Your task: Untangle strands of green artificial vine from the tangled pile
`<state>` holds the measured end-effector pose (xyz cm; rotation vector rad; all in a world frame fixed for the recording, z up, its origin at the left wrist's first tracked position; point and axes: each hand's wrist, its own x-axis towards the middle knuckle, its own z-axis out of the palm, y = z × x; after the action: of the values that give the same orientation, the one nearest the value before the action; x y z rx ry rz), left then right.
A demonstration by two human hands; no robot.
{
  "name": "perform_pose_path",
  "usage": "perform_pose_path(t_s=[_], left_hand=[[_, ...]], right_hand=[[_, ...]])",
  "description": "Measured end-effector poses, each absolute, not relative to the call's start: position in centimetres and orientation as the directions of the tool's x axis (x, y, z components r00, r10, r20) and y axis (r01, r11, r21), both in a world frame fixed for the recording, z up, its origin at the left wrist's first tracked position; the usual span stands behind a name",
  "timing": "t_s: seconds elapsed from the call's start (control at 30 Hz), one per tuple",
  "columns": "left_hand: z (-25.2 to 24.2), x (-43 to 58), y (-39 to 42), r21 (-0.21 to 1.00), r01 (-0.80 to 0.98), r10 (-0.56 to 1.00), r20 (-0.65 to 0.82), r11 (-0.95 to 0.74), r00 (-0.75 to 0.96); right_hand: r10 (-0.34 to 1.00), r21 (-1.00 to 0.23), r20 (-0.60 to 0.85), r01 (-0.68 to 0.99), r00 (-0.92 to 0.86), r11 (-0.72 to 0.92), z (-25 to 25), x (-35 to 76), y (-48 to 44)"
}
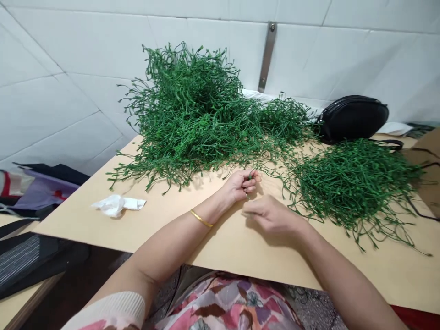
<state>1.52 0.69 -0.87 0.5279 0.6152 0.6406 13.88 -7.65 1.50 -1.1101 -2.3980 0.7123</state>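
My left hand [242, 184] is closed, with thumb and fingers pinching a green artificial stem [250, 177], of which only a small bit shows. Just below and to the right is my right hand [270, 214], its fingers curled together and somewhat blurred; whatever they hold, if anything, is hidden. Behind both hands rises a large tangled heap of green artificial stems [199, 110] with small budlike tips. A second, lower pile of the same stems [354, 178] lies to the right of my right hand.
A crumpled white tissue [118, 205] lies on the light tan tabletop [165, 229] at left. A black bag [354, 118] stands behind the right pile, near a cardboard box [426, 165]. The white tiled wall [103, 41] with a metal strip [267, 57] bounds the back.
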Motion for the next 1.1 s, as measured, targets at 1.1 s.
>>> perform_pose_path(t_s=[1.1], left_hand=[[-1.4,1.5,-0.7,0.955,-0.243,0.959,-0.103,0.17,0.265]], right_hand=[[0.933,-0.528,0.334,0.794,-0.134,0.302,0.8,14.4,-4.4]])
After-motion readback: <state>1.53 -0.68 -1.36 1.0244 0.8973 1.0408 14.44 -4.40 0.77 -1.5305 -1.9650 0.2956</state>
